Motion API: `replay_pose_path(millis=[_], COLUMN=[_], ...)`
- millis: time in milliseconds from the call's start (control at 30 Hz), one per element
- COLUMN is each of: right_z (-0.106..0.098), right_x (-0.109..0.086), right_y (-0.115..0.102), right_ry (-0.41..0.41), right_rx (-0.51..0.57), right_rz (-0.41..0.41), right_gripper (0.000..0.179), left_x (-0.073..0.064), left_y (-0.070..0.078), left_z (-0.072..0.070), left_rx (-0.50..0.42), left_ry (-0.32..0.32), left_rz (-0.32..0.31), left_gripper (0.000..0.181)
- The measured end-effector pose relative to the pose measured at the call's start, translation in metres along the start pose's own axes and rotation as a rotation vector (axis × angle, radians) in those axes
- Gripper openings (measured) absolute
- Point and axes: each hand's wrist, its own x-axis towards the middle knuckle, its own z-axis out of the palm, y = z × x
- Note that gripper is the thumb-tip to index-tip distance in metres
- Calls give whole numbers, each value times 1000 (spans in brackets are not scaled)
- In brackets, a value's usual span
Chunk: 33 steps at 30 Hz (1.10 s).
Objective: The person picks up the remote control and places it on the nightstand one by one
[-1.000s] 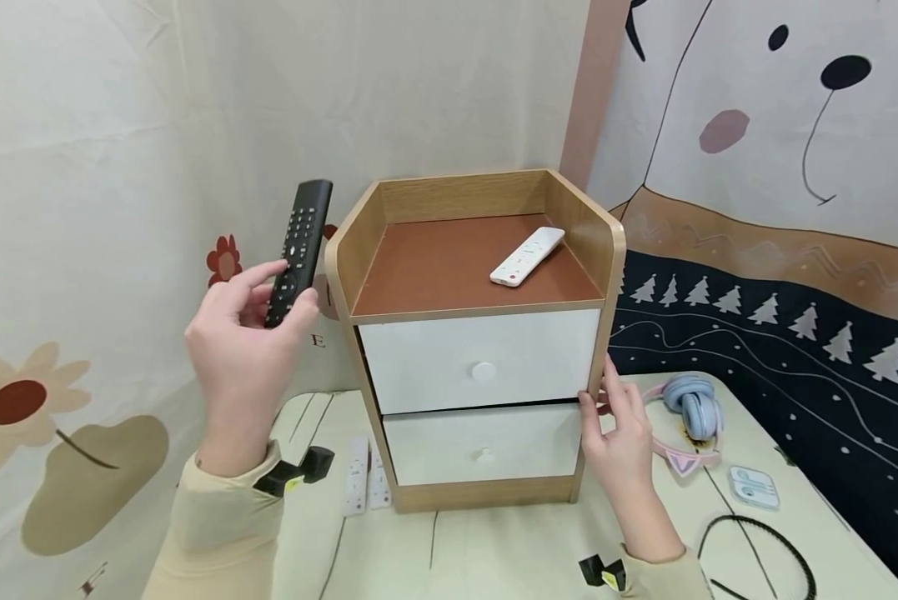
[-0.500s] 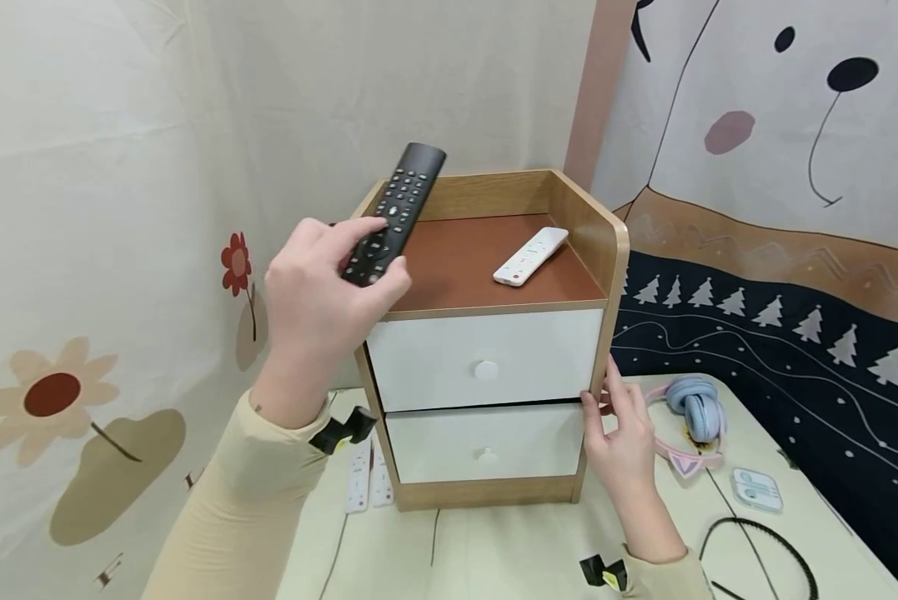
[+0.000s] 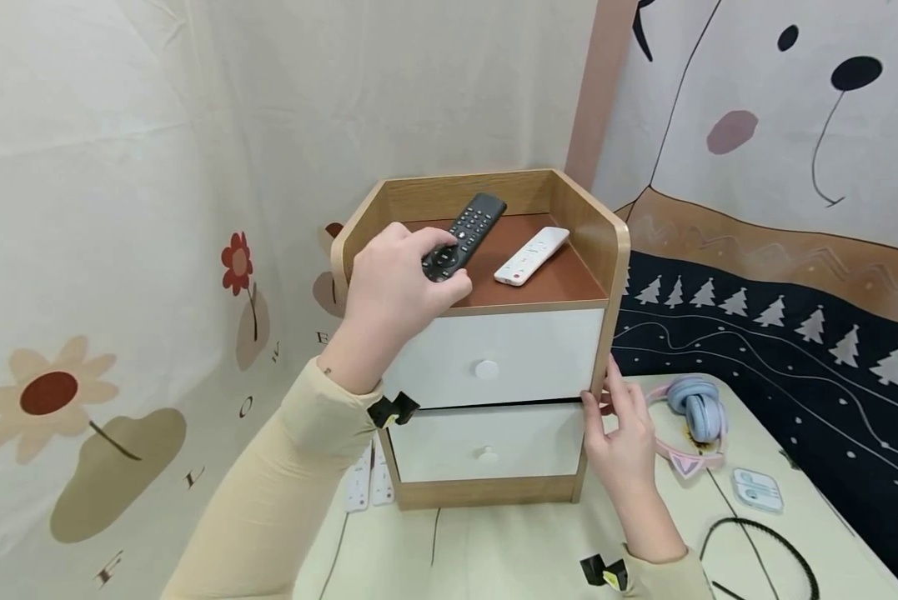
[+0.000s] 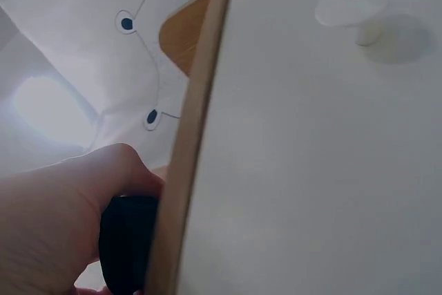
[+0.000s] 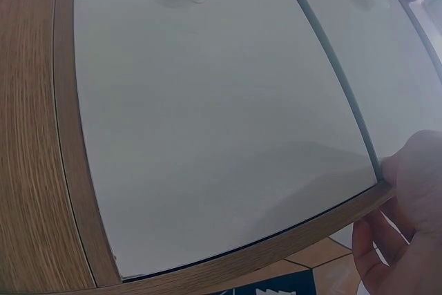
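My left hand (image 3: pixel 399 287) holds a black remote control (image 3: pixel 475 225) by its lower end, pinched between thumb and fingers, above the top shelf of a small wooden cabinet (image 3: pixel 486 493). Whether the remote touches the shelf cannot be told. A white remote control (image 3: pixel 531 257) lies slanted on the brown shelf, right of the black one. My right hand (image 3: pixel 623 437) grips the cabinet's right edge, its thumb at the front near the gap between the two white drawers. In the left wrist view the black remote (image 4: pixel 128 240) is partly hidden behind the cabinet's edge.
Blue and pink headphones (image 3: pixel 698 412), a small clear case with earphones (image 3: pixel 756 489) and a black curved band (image 3: pixel 786 546) lie on the table (image 3: pixel 524 550) at right. Two long white objects with small markings (image 3: pixel 358 483) stand left of the cabinet. Printed curtains hang behind.
My left hand has carried the black remote rightward from beside the cabinet to over its top shelf, then lowered it. My right hand has stayed at the cabinet's edge.
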Motion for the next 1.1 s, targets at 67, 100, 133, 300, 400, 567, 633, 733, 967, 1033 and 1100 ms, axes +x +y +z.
replay_pose_path(millis=[67,100,133,300,400,567,633,733,967,1033,1100], right_z=[0,0,0,-1,-1,0,1,1,1,1,1], right_x=[0,0,0,0,0,1,0,0,-1,-1,-1], right_y=[0,0,1,1,1,1,1,1,3,3,3], right_ry=[-3,-5,-7,-6,-4,-5,-6,-6,-1,-3,-5], right_rx=[-1,-3,-5,-3,1,1,-1,0,-4,-4,-3], right_rz=[4,7,9,10,4,3,5,5,-1,4,6], right_gripper=[72,73,73,73,73,72,72,72,72,72,73], left_x=[5,7,9,15,16,18,19,20,20,21,22], left_y=[1,1,1,3,4,6,7,8,8,8,8], left_z=[5,8,10,19,23,25,25,27,30,30,30], left_rx=[4,6,7,10,3,-17,-23,-28,-26,-29,-35], left_ry=[-67,-95,-117,-174,-189,-208,-215,-231,-259,-267,-274], left_rz=[-39,-53,-63,-95,-112,-129,-131,-138,-178,-183,-183], left_gripper=[41,42,43,45,44,43,42,40,38,38,38])
